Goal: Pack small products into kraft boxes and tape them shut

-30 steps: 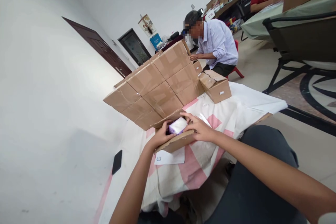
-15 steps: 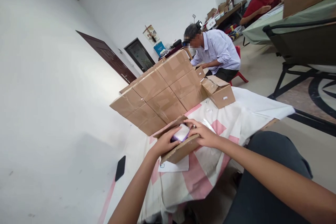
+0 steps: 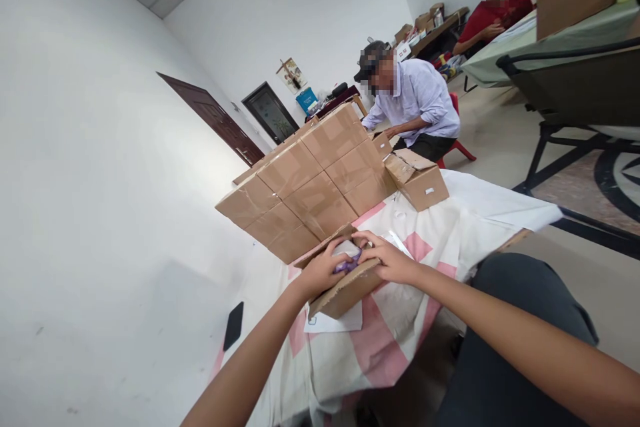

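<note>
Bends fingers and thumb of the left hand (image 3: 320, 268) around a purple-and-white packet (image 3: 347, 250), inside an open box (image 3: 350, 291). Rests parted fingers of the right hand (image 3: 391, 259) at its other end; cannot tell whether pinching. Has paper (image 3: 340, 322) on the worktop (image 3: 373, 340) toward the front edge, stacked cartons (image 3: 310, 181) behind, another carton (image 3: 427, 191) near the far edge.

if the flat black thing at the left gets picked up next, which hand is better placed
Likely the left hand: it is nearer the flat black thing. The right hand is at the right end of the box and would have to reach across. Both are at the pack.
</note>
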Motion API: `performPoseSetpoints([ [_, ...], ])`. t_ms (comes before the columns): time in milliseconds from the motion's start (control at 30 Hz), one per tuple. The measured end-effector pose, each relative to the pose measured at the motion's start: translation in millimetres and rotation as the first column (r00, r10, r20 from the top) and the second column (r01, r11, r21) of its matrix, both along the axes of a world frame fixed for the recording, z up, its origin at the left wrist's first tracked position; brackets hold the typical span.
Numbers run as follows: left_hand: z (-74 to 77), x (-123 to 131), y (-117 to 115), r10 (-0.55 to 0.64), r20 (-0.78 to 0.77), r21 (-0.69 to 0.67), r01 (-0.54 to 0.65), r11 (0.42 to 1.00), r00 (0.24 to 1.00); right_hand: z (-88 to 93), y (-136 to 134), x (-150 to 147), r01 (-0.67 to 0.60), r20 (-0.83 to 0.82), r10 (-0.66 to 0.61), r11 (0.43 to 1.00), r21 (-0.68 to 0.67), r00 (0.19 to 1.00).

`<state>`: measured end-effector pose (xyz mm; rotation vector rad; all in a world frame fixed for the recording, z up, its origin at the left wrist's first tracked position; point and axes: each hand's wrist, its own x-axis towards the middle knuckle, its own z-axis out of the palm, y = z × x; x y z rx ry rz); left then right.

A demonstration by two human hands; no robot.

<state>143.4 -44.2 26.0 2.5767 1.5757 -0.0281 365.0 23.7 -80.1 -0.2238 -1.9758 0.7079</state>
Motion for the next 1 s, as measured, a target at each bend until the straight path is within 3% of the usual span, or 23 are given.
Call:
performPoseSetpoints([
  [100,-0.2,5,-4,0.043,-0.075,0.053,-0.039,0.998,0.996,2.3,-4,-3,0.030,-0.017,-0.030,1.000,0.002,0.999],
  [200,-0.8,8,-3,0.067,-0.124,0.003,-0.068,0.998,0.990,2.9,-10,-8,0.024,-0.032,-0.023,1.000,0.007,0.999],
  [400,-4.4,12,11,-0.098,-0.089,-0.200,0.078,0.977,0.991,-0.5,-14,-13,-0.002,-0.006,0.002,0.999,0.040,1.000],
  [600,10.4,5,-8,-0.021,-0.036,-0.045,0.019,0.999,0.999,4.3,-18,-1,0.112,0.071,-0.126,0.979,0.172,0.989],
  [733,16.5,-11,-30,-0.003,-0.033,-0.050,0.001,0.999,0.999,13.1,-16,4,0.133,0.148,-0.167,0.967,0.219,0.975],
  [1000,-6.3,-41,-46,0.130,-0.041,0.071,-0.126,0.989,0.991,31.1,27,-15,0.042,0.386,-0.179,0.940,0.338,0.905],
])
